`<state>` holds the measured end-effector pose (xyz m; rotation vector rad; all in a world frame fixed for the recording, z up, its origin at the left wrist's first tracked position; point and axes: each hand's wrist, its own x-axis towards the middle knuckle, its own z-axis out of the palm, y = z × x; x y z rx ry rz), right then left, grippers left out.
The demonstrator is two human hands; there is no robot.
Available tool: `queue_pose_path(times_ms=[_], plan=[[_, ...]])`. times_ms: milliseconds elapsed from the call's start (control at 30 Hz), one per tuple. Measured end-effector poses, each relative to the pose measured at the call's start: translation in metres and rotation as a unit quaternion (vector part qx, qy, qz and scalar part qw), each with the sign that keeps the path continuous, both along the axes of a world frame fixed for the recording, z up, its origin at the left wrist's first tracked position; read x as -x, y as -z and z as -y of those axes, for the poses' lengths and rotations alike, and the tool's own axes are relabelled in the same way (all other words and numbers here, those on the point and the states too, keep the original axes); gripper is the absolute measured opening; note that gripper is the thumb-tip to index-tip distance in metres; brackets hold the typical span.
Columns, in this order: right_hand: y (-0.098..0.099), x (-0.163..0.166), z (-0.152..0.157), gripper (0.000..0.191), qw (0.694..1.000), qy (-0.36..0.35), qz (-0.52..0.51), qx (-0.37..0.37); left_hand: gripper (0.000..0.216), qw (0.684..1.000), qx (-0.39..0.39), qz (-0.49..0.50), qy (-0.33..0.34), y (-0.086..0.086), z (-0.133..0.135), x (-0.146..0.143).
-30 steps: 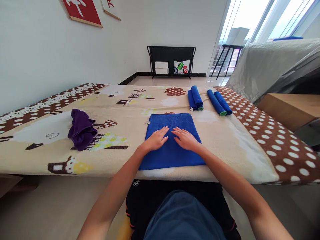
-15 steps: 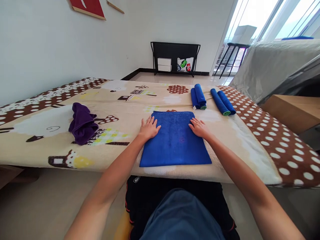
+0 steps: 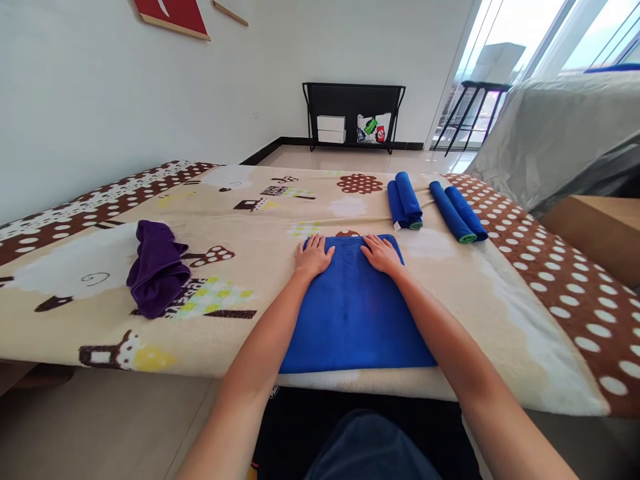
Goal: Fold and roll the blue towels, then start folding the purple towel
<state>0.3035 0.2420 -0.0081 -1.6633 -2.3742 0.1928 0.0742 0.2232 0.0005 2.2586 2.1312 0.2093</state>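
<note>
A blue towel (image 3: 350,313) lies spread flat near the front edge of the bed, before me. My left hand (image 3: 315,256) rests flat on its far left corner, fingers stretched forward. On the far right part of the same towel lies my right hand (image 3: 381,253), palm down and fingers apart. Beyond the right hand are rolled blue towels, one pair (image 3: 405,200) nearer the middle and another pair (image 3: 457,212) farther right, with green showing at the near ends. A crumpled purple cloth (image 3: 157,268) sits off to the left.
The bed is covered by a cream blanket (image 3: 270,247) with sheep prints and brown dotted borders. A cardboard box (image 3: 595,230) stands at the right beside plastic-covered furniture (image 3: 565,120). A black rack (image 3: 355,107) and a stool (image 3: 473,110) are at the back.
Both hands have slid forward to the towel's far edge, and the right hand has shifted inward. My view has moved a little closer over the bed.
</note>
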Motion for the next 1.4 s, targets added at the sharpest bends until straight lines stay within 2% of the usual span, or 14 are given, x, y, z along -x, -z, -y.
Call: queue_pose_path(times_ms=[167,333,567,700,833,967,1067,1167,1300,1400], plan=[[0.008,-0.045,-0.007,0.054,0.998,0.063,0.008,0.005,0.071,0.999,-0.003,0.01,-0.033,0.006,-0.001,0.014],[0.008,-0.046,0.001,0.056,0.996,0.091,0.014,0.0,0.068,0.999,0.002,0.012,-0.03,0.004,0.01,0.015],[-0.001,-0.061,0.026,0.055,0.995,0.094,0.02,-0.001,0.067,1.0,0.009,0.001,-0.02,-0.004,0.035,0.03],[-0.011,-0.054,0.049,0.055,0.997,0.071,0.026,-0.015,0.059,1.0,0.0,-0.017,0.003,-0.013,0.052,0.019],[-0.013,-0.024,0.09,0.055,0.999,-0.028,0.029,-0.013,0.054,0.993,0.014,-0.026,0.114,-0.014,0.092,-0.012],[-0.006,-0.012,0.15,0.055,0.993,-0.115,0.015,-0.008,0.056,0.972,-0.016,-0.021,0.234,-0.008,0.155,-0.027],[0.0,-0.027,0.194,0.053,0.988,-0.148,-0.028,-0.038,0.053,0.96,-0.064,-0.018,0.271,-0.006,0.202,-0.017],[0.001,-0.055,0.228,0.049,0.979,-0.18,-0.064,-0.076,0.053,0.953,-0.103,-0.031,0.282,-0.004,0.236,0.003],[0.002,-0.096,0.257,0.05,0.967,-0.218,-0.088,-0.098,0.058,0.943,-0.148,-0.052,0.292,0.004,0.26,0.032],[0.002,-0.118,0.272,0.048,0.968,-0.203,-0.093,-0.113,0.055,0.937,-0.166,-0.057,0.302,0.006,0.27,0.045]])
